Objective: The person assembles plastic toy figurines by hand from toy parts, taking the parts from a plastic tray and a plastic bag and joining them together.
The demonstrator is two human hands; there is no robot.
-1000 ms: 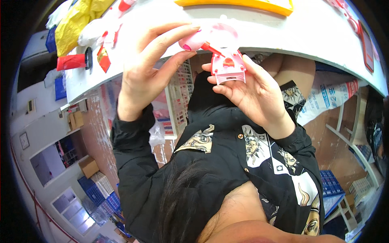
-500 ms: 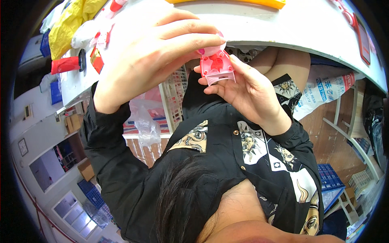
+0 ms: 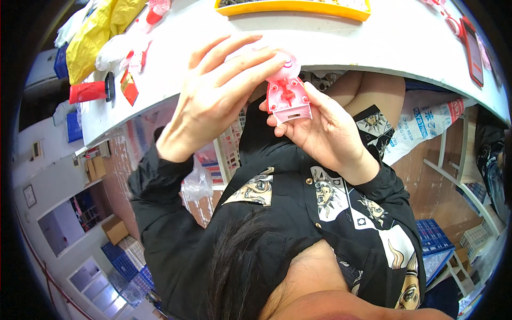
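Note:
A small pink plastic shell point(image 3: 277, 109) sits in my right hand point(image 3: 333, 125), the thumb along its right side and the fingers curled beneath. Its open face shows a red inner part point(image 3: 287, 92) and small round posts. At the shell's far end is a pale pink, see-through round piece point(image 3: 291, 65). My left hand point(image 3: 213, 98) reaches over from the left, its index and middle fingertips on that round piece. The left thumb is hidden, as is the underside of the shell. Both hands are above my lap, at the near edge of the white table point(image 3: 341, 45).
A yellow tray point(image 3: 293, 8) with small dark and pale contents stands on the table ahead. To the left lie a red cylinder with a black end point(image 3: 88, 92), a red diamond-shaped piece point(image 3: 128, 88) and a yellow bag point(image 3: 93, 42). A phone point(image 3: 472, 53) lies far right.
My left hand has turned and drawn back slightly, baring more of the round piece. The shell has come a little nearer to me, with its open face tilted further into view.

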